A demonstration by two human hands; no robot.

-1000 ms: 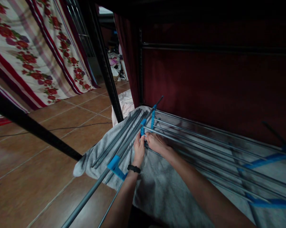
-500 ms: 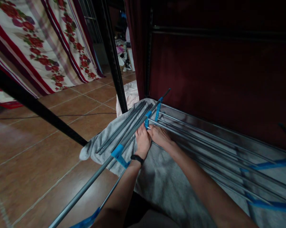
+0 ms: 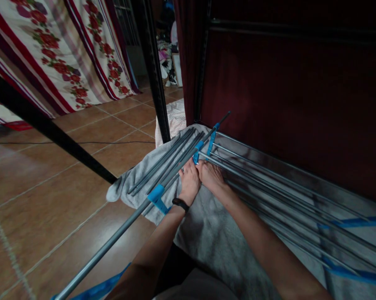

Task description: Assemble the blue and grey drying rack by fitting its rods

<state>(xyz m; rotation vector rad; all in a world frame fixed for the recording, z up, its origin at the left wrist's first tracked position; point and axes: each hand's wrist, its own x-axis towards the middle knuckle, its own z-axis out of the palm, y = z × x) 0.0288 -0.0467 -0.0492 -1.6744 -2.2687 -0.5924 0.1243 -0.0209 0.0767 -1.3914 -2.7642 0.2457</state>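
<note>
Below a small blue plastic bracket (image 3: pixel 196 155), my left hand (image 3: pixel 189 181), with a black wristband, is closed with its fingertips at the bracket's lower end. My right hand (image 3: pixel 209 175) is curled in a fist right beside it, around the end of a thin metal rod that meets the bracket; the rod is mostly hidden by the fingers. The bracket sits on a long grey tube (image 3: pixel 113 237), which also carries a larger blue bracket (image 3: pixel 157 196) nearer me. Farther along the tube is another blue bracket (image 3: pixel 211 141), with thin metal rods (image 3: pixel 256 160) running right from it.
Several loose grey tubes (image 3: pixel 163 160) lie on a grey blanket (image 3: pixel 213 233). Blue end bars (image 3: pixel 357 221) are at the right. Black frame posts (image 3: pixel 153 71) stand at the left, a dark red panel (image 3: pixel 284 91) behind, and tiled floor (image 3: pixel 50 183) to the left.
The view has shifted slightly, so the scene sits a little higher and to the right. Both hands stay together at the small blue bracket, with only slight finger movement.
</note>
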